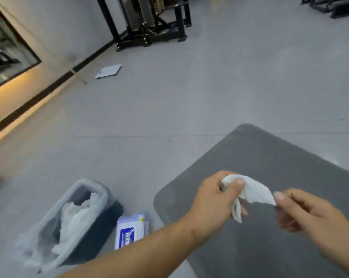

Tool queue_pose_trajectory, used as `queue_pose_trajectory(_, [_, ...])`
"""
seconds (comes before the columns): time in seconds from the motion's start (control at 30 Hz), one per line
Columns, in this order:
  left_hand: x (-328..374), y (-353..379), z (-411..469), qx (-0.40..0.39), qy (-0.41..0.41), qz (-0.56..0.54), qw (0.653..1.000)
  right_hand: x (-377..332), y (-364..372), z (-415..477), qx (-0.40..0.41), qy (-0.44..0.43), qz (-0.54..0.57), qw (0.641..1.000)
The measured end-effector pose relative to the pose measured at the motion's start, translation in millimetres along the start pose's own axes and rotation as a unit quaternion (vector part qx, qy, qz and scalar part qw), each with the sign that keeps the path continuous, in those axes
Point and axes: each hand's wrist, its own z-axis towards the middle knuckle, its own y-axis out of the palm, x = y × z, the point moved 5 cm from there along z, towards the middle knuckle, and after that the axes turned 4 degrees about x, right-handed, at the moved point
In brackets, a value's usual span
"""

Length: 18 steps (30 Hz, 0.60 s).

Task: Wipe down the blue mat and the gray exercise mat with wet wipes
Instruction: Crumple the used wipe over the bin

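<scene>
Both hands are nearest, raised over the near part of the gray exercise mat (270, 157). The left hand (213, 199) reaches in from the lower left on a bare forearm, and its fingers (232, 186) are curled round a bunched white wet wipe (254, 191), with the thumb pressed across the top and a loose tail of the wipe hanging below the fist. The right hand (306, 211) comes in from the right edge and pinches the far corner of the same wipe between thumb and forefinger, so the sheet is stretched between the two hands. Its other fingers are loosely curled underneath.

Under the hands the mat lies flat on the floor (169, 107), with one rounded corner pointing away and its long sides running off to the lower right. Just left of the mat's near left corner a pack of wet wipes (129, 231) with a blue label lies on the floor, partly hidden by the left forearm. Touching or just beside the pack on its left stands a dark waste bin (97, 233) lined with a clear bag, with crumpled white wipes (73, 215) inside.

Farther off, a flat pale scale (108, 71) sits near the left wall. Beyond it stands a black machine frame (149, 35).
</scene>
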Motion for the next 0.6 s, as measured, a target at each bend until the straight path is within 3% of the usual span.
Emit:
queue_pose_trajectory(0.1, [-11.2, -35.6, -16.1, 0.079, -0.033, -0.033, 0.996, 44.6, -6.4, 2.6, -0.055, 0.027, -0.067, 0.996])
queue_pose_trajectory(0.2, [-18.7, -70.1, -33.8, 0.139, -0.067, -0.077, 0.985, 87.7, -5.8, 10.9, -0.056, 0.029, -0.124, 0.990])
queue_pose_trajectory(0.43, [-40.6, -105.2, -59.3, 0.205, -0.106, -0.135, 0.964, 16.8, 98.3, 6.9, -0.178, 0.004, -0.081, 0.981])
queue_pose_trajectory(0.6, [-48.3, -124.2, -68.9, 0.253, -0.120, -0.139, 0.950, -9.5, 149.9, 24.5, -0.200, 0.015, -0.061, 0.978])
